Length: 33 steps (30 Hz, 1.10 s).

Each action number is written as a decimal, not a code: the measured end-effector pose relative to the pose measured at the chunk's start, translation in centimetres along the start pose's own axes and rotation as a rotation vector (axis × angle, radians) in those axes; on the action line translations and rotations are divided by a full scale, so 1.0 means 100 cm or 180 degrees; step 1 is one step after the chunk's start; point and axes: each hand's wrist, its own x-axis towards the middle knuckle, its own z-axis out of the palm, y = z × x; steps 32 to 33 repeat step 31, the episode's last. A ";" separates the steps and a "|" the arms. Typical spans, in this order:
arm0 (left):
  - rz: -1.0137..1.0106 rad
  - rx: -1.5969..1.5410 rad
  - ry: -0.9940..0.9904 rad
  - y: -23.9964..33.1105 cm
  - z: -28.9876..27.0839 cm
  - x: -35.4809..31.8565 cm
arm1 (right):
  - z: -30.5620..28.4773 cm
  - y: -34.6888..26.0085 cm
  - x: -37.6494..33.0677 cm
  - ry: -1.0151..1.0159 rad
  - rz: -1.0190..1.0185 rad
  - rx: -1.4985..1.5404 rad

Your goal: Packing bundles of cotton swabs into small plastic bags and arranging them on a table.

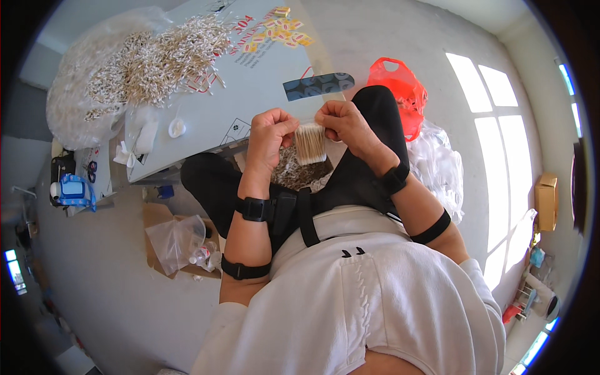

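Observation:
Between my two hands hangs a clear plastic bag of cotton swabs [310, 145], the swabs upright side by side with wooden-coloured sticks. My left hand [269, 139] pinches its upper left corner, and my right hand [351, 128] grips the upper right corner. Both sets of fingers are closed at the bag's top edge. Under the bag, between my knees, lies a mass of loose swabs [286, 167], partly hidden by the bag and my left wrist. A dark blue patterned strip [319, 86] rests at the table edge beyond my hands.
A large heap of swabs [169, 62] covers the far left of the table [212, 115], beside a big clear bag [69, 109]. Small yellow-and-white packets [281, 31] lie farther back. A red plastic bag [400, 94] stands right of my knee; an open cardboard box [164, 234] sits at lower left.

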 end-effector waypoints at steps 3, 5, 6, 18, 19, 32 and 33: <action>0.0117 -0.0121 0.0148 0.000 0.009 0.005 | -0.004 0.003 0.006 0.0131 0.0116 0.0332; 0.0259 -0.0114 0.0270 -0.001 0.011 0.008 | -0.008 0.008 0.013 0.0255 0.0083 0.0391; 0.0419 0.0276 0.0070 -0.003 0.010 0.009 | -0.010 0.010 0.016 0.0252 0.0095 0.0402; 0.0469 0.0120 0.0350 -0.012 -0.003 0.013 | -0.009 0.020 0.031 -0.0430 -0.0329 0.0440; 0.0544 0.0275 0.0293 -0.009 -0.003 0.014 | -0.006 0.021 0.034 -0.0433 -0.0305 0.0463; 0.0850 0.1236 0.0045 0.001 -0.004 0.018 | -0.006 0.035 0.044 -0.1207 0.0065 0.0793; 0.0850 0.1236 0.0045 0.001 -0.004 0.018 | -0.006 0.035 0.044 -0.1207 0.0065 0.0793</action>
